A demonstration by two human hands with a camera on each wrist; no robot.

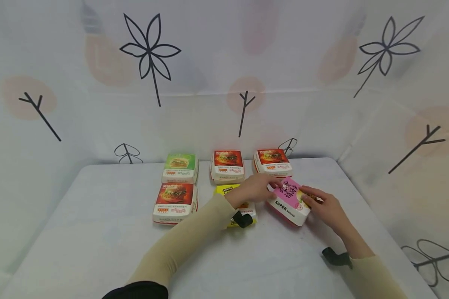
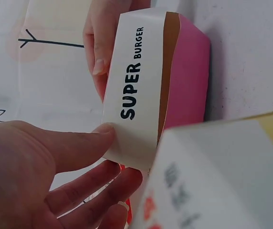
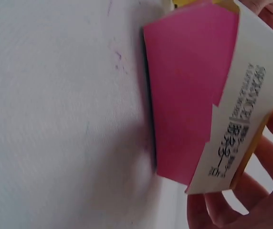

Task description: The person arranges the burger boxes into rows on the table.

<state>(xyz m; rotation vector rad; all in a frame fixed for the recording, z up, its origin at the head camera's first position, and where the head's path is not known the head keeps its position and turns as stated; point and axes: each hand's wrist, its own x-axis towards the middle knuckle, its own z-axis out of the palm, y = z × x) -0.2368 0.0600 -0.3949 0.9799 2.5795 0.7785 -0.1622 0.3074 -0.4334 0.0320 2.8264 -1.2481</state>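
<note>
A pink and white burger box (image 1: 289, 201) with "SUPER BURGER" printed on its side sits at the right of the table, between both hands. My left hand (image 1: 255, 190) grips its left end; in the left wrist view the thumb presses the white lid (image 2: 136, 86) and the fingers curl round the corner. My right hand (image 1: 327, 211) holds the opposite end, and the right wrist view has its fingers wrapped about the lid above the pink base (image 3: 189, 90). A yellow burger box (image 1: 250, 209) lies just left of it, partly hidden by the left forearm.
Behind stand a green box (image 1: 179, 166) and two red-topped boxes, one in the middle (image 1: 227, 168) and one at the right (image 1: 273, 162). Another red-topped box (image 1: 175, 203) is at front left. White patterned cloth (image 1: 209, 62) rises behind the white table (image 1: 97, 232).
</note>
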